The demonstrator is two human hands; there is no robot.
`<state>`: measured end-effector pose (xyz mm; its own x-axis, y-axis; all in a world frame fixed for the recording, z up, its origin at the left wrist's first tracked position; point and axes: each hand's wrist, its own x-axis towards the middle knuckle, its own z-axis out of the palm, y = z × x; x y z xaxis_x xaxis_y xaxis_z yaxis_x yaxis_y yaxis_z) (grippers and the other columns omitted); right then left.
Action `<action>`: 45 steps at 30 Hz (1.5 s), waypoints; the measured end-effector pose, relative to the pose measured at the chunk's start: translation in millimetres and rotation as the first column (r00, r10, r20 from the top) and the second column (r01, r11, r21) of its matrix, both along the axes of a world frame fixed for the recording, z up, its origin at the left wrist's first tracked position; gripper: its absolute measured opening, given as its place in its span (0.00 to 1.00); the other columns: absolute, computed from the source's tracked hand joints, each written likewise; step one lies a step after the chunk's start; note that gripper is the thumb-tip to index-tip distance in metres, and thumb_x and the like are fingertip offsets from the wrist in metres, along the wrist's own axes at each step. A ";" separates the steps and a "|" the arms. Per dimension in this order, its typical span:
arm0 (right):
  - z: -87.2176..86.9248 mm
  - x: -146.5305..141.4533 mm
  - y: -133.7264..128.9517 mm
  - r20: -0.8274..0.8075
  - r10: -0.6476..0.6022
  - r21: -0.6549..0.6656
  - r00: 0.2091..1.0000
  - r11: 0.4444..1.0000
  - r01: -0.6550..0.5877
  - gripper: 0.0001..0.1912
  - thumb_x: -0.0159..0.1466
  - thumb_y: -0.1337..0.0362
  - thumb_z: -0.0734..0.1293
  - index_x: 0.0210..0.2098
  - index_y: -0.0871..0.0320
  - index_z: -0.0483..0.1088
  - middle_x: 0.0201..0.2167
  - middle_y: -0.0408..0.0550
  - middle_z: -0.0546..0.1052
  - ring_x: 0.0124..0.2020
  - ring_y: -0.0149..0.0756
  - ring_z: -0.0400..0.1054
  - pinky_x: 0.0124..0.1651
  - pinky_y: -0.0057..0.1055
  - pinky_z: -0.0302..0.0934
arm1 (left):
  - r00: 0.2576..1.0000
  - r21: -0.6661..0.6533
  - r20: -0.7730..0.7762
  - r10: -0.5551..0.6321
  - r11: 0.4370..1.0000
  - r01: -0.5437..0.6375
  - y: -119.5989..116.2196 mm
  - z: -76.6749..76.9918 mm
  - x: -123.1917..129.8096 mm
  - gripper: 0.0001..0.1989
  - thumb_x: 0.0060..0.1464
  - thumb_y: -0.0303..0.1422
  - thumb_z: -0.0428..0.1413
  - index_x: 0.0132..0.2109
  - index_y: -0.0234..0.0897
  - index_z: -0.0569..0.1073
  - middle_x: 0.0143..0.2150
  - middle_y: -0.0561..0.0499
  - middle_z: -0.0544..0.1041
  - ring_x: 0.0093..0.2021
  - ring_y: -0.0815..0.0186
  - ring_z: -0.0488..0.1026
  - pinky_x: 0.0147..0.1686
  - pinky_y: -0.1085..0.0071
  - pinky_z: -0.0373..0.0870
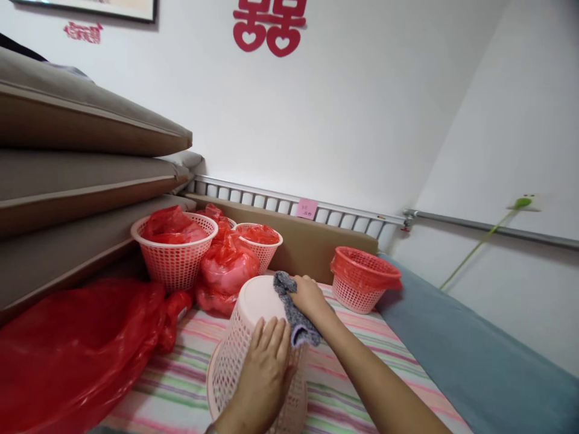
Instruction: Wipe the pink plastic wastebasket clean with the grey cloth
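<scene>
A pink perforated plastic basket (227, 343) stands upside down on a striped cloth, its solid base turned up. My left hand (266, 367) lies against the basket's side with its fingers stretched out flat. In my right hand (312, 298) a grey cloth (301, 328) with a pale purple edge is bunched. It presses on the rim of the upturned base at the right, and part of it hangs down the side. My right fingertips are partly hidden by the cloth and hand.
Behind stand pink baskets lined with red bags (176, 259), with a filled red bag (230, 265) beside them. A red-lined basket (357, 295) is at the right. Red plastic (81, 349) spreads at left, below stacked cushions (90, 175). A blue-grey panel (474, 337) borders the right.
</scene>
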<state>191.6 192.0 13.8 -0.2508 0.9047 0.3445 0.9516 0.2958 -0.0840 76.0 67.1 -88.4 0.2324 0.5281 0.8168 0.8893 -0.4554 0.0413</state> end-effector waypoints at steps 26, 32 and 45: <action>-26.0 15.9 -1.5 -0.797 0.131 0.073 0.590 0.990 -0.120 0.17 0.59 0.58 0.57 0.38 0.60 0.73 0.40 0.54 0.76 0.45 0.42 0.68 0.50 0.37 0.59 | 0.997 -0.480 0.065 0.039 0.877 -0.003 47.4 101.1 -38.1 0.34 0.44 0.47 0.60 0.58 0.44 0.67 0.63 0.37 0.63 0.61 0.39 0.58 0.52 0.38 0.58; -53.6 15.8 8.0 -0.784 0.123 0.018 0.609 0.984 -0.175 0.20 0.64 0.55 0.53 0.42 0.56 0.73 0.45 0.51 0.76 0.50 0.40 0.66 0.55 0.36 0.55 | 0.997 -0.464 -0.020 -0.074 0.884 0.057 50.1 93.4 -17.5 0.11 0.45 0.35 0.60 0.37 0.39 0.76 0.43 0.44 0.76 0.45 0.48 0.70 0.44 0.51 0.65; -59.4 18.8 15.2 -0.785 0.129 -0.052 0.606 0.961 -0.271 0.25 0.66 0.55 0.50 0.48 0.58 0.72 0.54 0.50 0.71 0.59 0.38 0.60 0.62 0.35 0.48 | 0.998 -0.368 0.066 -0.022 0.929 0.044 45.5 81.9 -77.0 0.11 0.43 0.23 0.57 0.37 0.37 0.73 0.39 0.47 0.74 0.42 0.59 0.70 0.45 0.66 0.65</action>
<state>210.4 207.2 -45.5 -0.1400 0.9213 0.3627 0.4340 0.3863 -0.8139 -1.0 112.7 -6.4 0.2120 0.7880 0.5781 0.8648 -0.4267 0.2646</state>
